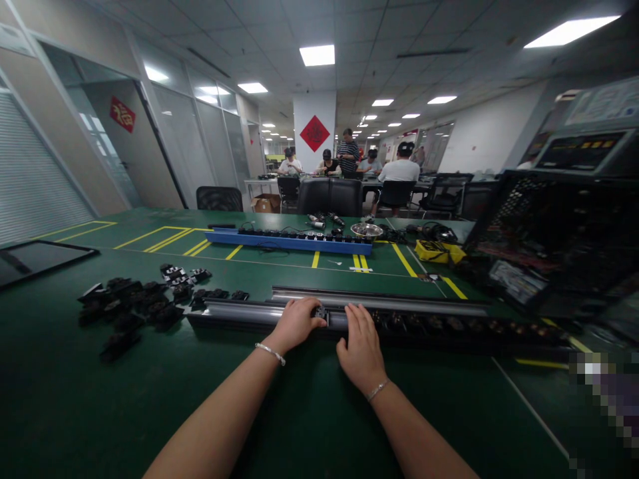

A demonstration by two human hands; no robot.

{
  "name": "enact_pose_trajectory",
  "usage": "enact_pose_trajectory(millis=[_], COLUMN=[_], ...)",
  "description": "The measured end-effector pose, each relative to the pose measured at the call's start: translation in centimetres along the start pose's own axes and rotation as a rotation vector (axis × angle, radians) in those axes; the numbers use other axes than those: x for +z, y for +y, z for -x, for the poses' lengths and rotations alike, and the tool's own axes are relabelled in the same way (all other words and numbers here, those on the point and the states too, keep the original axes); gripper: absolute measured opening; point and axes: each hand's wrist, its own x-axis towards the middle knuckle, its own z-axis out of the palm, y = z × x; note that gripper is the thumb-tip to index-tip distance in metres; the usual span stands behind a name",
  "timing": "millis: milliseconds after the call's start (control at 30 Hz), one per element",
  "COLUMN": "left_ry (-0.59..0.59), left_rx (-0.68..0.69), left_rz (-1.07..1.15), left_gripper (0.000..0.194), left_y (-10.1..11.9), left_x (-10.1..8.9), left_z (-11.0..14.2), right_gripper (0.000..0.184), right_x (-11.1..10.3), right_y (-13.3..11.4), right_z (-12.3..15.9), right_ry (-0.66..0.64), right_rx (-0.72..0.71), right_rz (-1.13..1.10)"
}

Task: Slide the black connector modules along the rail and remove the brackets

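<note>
A long dark metal channel (239, 311) lies across the green table in front of me, its right part filled with a row of small black modules. My left hand (297, 324) pinches a small black module (321, 311) between thumb and fingers, at the open top of the channel. Just to the right, my right hand (360, 346) lies over the same channel, fingers across its top and thumb on the near side. Behind it runs a second long metal strip (429, 305). Loose black modules (142, 303) are heaped at the channel's left end.
Farther back lies a blue channel (289, 244) holding a row of dark parts, near a metal bowl (367, 230) and a yellow bag (439, 251). A dark flat panel (42, 259) is at left; a black rack (564, 246) stands at right. Several people sit or stand beyond.
</note>
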Motion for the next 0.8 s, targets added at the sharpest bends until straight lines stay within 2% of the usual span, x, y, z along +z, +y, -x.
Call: enact_pose_trajectory(millis=[233,467,800], left_ry=[-0.014,-0.009,-0.052], left_rx=[-0.067,-0.069,-0.093], left_rz=[0.051,0.069,0.022], left_gripper=[0.031,0.032,0.032], left_y=[-1.4,-2.7,-4.6], left_x=[-0.7,-1.0,-2.9], left_z=[0.4,0.8,1.4], right_gripper=[0.059,0.058,0.058], right_x=[-0.1,-0.2,-0.3], right_y=[-0.1,0.0,0.0], right_z=[0.0,-0.1,-0.1], right_ry=[-0.012,-0.015,-0.036], right_rx=[0.010,-0.001,0.005], right_rz=[0.022,0.022,0.029])
